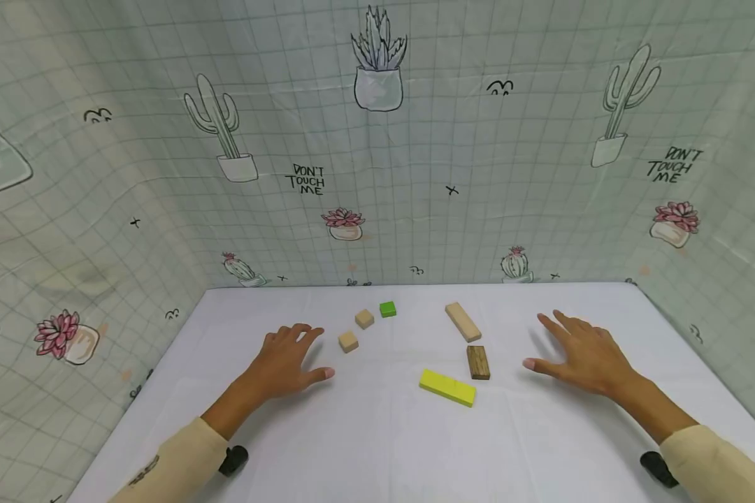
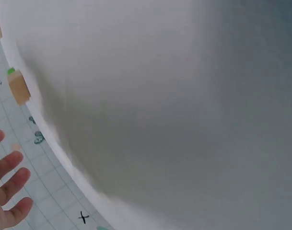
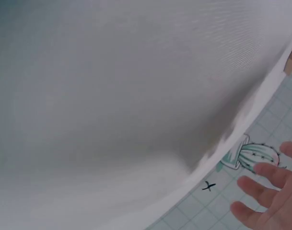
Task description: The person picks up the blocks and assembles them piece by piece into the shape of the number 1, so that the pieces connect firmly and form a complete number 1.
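Observation:
My left hand [image 1: 287, 365] hovers over the left part of the white table, thumb and fingers spread apart and holding nothing. Nearest to it are two pale wooden cubes [image 1: 348, 341], with a small green block [image 1: 387, 309] just behind them. On the other side, my right hand [image 1: 584, 355] is held with its fingers spread, also without anything in it. To its left lie a dark brown wooden block [image 1: 478, 362], a longer pale wooden block [image 1: 463, 322] and a yellow bar [image 1: 447, 388]. The left wrist view shows the fingers beyond a pale cube [image 2: 18, 87].
A white cloth covers the table [image 1: 377, 447]. Behind and at both sides hangs a grid-patterned curtain [image 1: 415, 154] with cactus drawings. Dark objects [image 1: 233, 461] sit under both wrists by the beige sleeves [image 1: 176, 461].

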`<action>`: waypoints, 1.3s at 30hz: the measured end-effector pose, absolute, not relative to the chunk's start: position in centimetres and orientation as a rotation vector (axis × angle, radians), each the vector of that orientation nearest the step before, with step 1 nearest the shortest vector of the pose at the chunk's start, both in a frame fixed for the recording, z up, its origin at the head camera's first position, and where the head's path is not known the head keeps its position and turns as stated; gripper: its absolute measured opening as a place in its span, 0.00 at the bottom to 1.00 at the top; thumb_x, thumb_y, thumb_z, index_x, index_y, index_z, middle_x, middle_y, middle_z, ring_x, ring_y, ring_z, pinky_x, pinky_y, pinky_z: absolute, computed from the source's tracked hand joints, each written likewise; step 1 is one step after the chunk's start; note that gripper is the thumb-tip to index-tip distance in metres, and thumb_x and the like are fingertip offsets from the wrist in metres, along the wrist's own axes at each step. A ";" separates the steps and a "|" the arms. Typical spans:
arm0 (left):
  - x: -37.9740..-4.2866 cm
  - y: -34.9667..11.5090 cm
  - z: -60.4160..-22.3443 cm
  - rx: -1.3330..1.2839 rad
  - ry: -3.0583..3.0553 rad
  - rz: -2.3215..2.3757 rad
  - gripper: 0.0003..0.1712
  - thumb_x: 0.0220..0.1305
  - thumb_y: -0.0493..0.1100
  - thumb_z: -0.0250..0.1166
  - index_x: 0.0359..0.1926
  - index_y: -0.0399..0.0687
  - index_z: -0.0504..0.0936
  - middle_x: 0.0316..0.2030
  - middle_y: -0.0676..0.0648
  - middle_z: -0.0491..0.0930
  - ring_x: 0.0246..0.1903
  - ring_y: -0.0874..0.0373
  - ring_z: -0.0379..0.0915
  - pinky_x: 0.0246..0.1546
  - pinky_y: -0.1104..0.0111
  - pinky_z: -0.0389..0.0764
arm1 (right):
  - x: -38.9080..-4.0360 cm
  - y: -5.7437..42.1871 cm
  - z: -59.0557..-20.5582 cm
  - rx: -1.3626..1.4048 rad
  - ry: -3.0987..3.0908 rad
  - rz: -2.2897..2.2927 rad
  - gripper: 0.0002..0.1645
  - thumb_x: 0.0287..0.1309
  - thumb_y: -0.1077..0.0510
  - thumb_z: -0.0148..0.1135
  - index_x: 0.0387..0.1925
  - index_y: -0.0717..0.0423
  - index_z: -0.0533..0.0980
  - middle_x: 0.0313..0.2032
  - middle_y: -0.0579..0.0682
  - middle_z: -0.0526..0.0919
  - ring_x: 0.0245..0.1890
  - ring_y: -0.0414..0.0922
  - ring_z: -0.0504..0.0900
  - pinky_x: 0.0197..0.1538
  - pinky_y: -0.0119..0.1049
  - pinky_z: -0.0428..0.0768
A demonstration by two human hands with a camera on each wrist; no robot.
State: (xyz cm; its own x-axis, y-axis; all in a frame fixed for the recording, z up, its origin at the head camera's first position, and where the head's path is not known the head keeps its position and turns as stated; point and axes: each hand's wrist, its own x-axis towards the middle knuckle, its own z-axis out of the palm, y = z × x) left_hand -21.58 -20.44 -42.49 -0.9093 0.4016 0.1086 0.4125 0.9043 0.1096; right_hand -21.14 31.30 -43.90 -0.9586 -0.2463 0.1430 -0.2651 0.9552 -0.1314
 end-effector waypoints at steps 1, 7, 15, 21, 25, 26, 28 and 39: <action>-21.6 -20.2 -42.5 -0.653 -2.981 -0.198 0.44 0.61 0.69 0.64 0.69 0.47 0.71 0.63 0.39 0.73 0.61 0.38 0.69 0.57 0.40 0.68 | -21.2 31.1 -43.9 0.397 -2.977 0.228 0.58 0.54 0.22 0.60 0.72 0.59 0.65 0.69 0.70 0.66 0.65 0.71 0.67 0.59 0.71 0.64; -21.7 -18.4 -42.4 -0.713 -2.990 -0.210 0.42 0.61 0.70 0.64 0.67 0.49 0.73 0.61 0.41 0.76 0.60 0.41 0.71 0.58 0.43 0.69 | -21.2 29.8 -43.7 0.448 -2.941 0.269 0.54 0.55 0.23 0.61 0.67 0.59 0.70 0.64 0.66 0.74 0.60 0.67 0.73 0.55 0.68 0.71; -21.7 -16.0 -42.3 -0.820 -2.989 -0.264 0.40 0.62 0.69 0.64 0.65 0.47 0.75 0.60 0.42 0.78 0.60 0.44 0.72 0.59 0.47 0.70 | -21.5 28.1 -43.6 0.473 -2.998 0.319 0.56 0.52 0.17 0.56 0.67 0.54 0.71 0.62 0.59 0.77 0.59 0.61 0.77 0.45 0.64 0.78; -21.7 -14.0 -42.0 -0.948 -2.966 -0.260 0.38 0.63 0.68 0.64 0.63 0.47 0.77 0.56 0.45 0.79 0.55 0.49 0.75 0.56 0.52 0.71 | -21.4 26.8 -43.6 0.541 -3.014 0.350 0.53 0.51 0.18 0.58 0.64 0.52 0.74 0.53 0.51 0.83 0.50 0.52 0.84 0.42 0.55 0.80; -21.9 -12.7 -42.0 -1.013 -2.976 -0.224 0.38 0.64 0.69 0.62 0.63 0.48 0.77 0.56 0.47 0.80 0.56 0.51 0.75 0.58 0.52 0.71 | -21.5 26.0 -43.6 0.594 -3.018 0.368 0.50 0.51 0.20 0.61 0.62 0.52 0.75 0.47 0.47 0.85 0.38 0.41 0.81 0.39 0.48 0.79; -21.9 -12.4 -42.1 -1.029 -2.978 -0.213 0.38 0.64 0.69 0.62 0.64 0.49 0.76 0.56 0.47 0.80 0.56 0.51 0.75 0.58 0.53 0.71 | -21.5 25.8 -43.6 0.602 -3.024 0.370 0.50 0.51 0.20 0.61 0.62 0.52 0.75 0.46 0.46 0.84 0.37 0.40 0.79 0.39 0.47 0.78; -22.0 -11.9 -42.2 -1.064 -2.985 -0.192 0.37 0.65 0.69 0.61 0.64 0.49 0.77 0.56 0.48 0.80 0.55 0.52 0.75 0.57 0.55 0.71 | -21.6 25.4 -43.6 0.613 -3.045 0.381 0.50 0.50 0.21 0.62 0.62 0.52 0.75 0.45 0.45 0.84 0.35 0.38 0.77 0.38 0.46 0.77; -22.1 -9.0 -42.2 -1.245 -2.979 -0.045 0.36 0.66 0.69 0.60 0.63 0.50 0.77 0.56 0.50 0.80 0.54 0.57 0.76 0.56 0.62 0.76 | -21.9 24.4 -44.2 0.680 -3.062 0.358 0.47 0.51 0.27 0.67 0.62 0.53 0.75 0.43 0.43 0.83 0.36 0.39 0.78 0.38 0.45 0.78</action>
State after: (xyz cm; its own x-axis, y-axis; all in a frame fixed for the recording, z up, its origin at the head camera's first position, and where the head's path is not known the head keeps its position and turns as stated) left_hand -22.06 -9.04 -42.24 -0.6996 0.7111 -0.0701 0.7087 0.7030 0.0593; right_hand -21.94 24.39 -44.17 -0.9072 -0.4194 0.0340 -0.4160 0.8816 -0.2230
